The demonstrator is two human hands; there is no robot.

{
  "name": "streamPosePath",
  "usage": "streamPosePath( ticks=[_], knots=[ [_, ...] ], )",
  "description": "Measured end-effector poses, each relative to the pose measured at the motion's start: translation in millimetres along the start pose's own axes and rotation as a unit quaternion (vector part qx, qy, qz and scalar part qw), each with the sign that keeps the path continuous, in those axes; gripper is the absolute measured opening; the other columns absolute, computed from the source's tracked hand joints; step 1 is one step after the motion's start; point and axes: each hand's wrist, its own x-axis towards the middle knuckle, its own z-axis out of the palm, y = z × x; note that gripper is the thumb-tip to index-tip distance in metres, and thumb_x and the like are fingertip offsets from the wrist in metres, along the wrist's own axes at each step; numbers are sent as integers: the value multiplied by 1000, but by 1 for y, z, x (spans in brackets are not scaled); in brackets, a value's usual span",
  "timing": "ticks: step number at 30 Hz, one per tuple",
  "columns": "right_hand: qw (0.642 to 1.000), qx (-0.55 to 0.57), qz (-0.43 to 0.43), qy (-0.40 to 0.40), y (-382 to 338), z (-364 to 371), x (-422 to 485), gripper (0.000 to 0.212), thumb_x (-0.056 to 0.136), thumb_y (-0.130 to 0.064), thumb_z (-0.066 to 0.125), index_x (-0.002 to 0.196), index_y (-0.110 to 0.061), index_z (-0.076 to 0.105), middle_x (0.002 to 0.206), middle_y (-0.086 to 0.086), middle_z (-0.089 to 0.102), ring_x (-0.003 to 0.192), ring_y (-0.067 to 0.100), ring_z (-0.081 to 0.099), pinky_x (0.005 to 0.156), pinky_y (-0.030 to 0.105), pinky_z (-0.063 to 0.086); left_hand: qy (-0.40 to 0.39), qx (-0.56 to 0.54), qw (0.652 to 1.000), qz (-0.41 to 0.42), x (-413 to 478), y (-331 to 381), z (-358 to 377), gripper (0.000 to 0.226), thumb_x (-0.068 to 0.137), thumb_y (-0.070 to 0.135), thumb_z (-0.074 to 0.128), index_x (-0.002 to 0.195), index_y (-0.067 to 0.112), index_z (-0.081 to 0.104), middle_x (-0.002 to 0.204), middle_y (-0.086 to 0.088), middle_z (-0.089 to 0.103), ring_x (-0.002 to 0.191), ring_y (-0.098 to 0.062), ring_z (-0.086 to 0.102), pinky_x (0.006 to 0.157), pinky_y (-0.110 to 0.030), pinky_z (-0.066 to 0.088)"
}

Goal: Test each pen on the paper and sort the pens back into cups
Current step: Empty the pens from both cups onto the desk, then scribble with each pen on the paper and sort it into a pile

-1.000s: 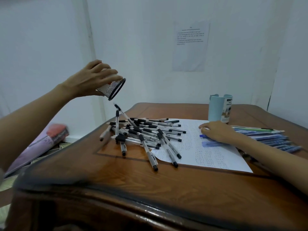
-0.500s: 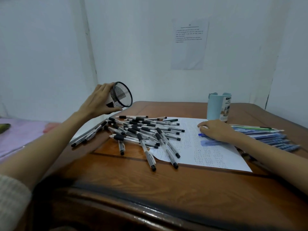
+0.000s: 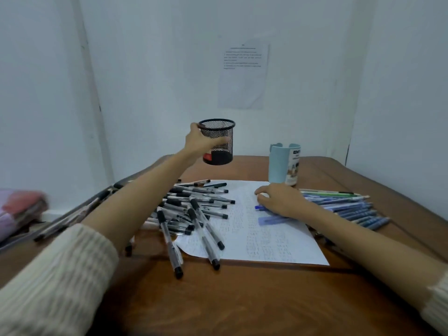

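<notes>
Left hand (image 3: 196, 144) grips the upright mesh cup (image 3: 219, 134); right hand (image 3: 280, 199) lies relaxed on the scribbled paper (image 3: 266, 241); wall notice (image 3: 243, 76) unreadable.

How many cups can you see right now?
2: the black mesh cup, held upright in the left hand, and the light blue cup, standing behind the paper.

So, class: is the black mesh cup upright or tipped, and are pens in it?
Upright: the mesh cup, held by the left hand, has its rim on top. No pens stick out of it.
</notes>
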Motion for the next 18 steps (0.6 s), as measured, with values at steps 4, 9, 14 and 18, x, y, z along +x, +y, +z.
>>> streamPosePath(
  ticks=[4, 9, 14, 18],
  knots=[
    [1000, 3, -5, 3, 2, 3, 2, 37, 98, -27, 36, 127, -18, 56, 127, 11, 56, 113, 27, 51, 88, 33, 42, -22, -22, 999, -33, 8, -21, 32, 86, 66, 28, 84, 130, 7, 31, 130, -10, 50, 118, -24, 48, 89, -28, 43],
    [1000, 3, -4, 16, 6, 5, 4, 36, 97, -29, 36, 126, -21, 55, 124, 10, 56, 110, 27, 52, 80, 32, 40, -18, -28, 996, -88, 20, -49, 45, 87, 64, 20, 85, 127, 3, 28, 130, -14, 48, 119, -29, 48, 97, -39, 46],
    [1000, -13, -4, 28, 7, 5, 6, 34, 97, -31, 36, 124, -23, 56, 120, 8, 57, 107, 25, 53, 78, 33, 40, -28, 7, 991, -132, 22, -49, 41, 94, 70, 29, 81, 133, 1, 18, 134, -17, 42, 121, -31, 46, 94, -40, 47],
    [999, -16, -4, 31, 6, 4, 6, 34, 97, -31, 36, 124, -23, 56, 120, 7, 57, 105, 24, 54, 78, 32, 42, -52, 33, 986, -153, 24, -48, 40, 105, 73, 33, 77, 140, -3, 4, 144, -21, 33, 130, -33, 37, 103, -41, 36]
  ],
)
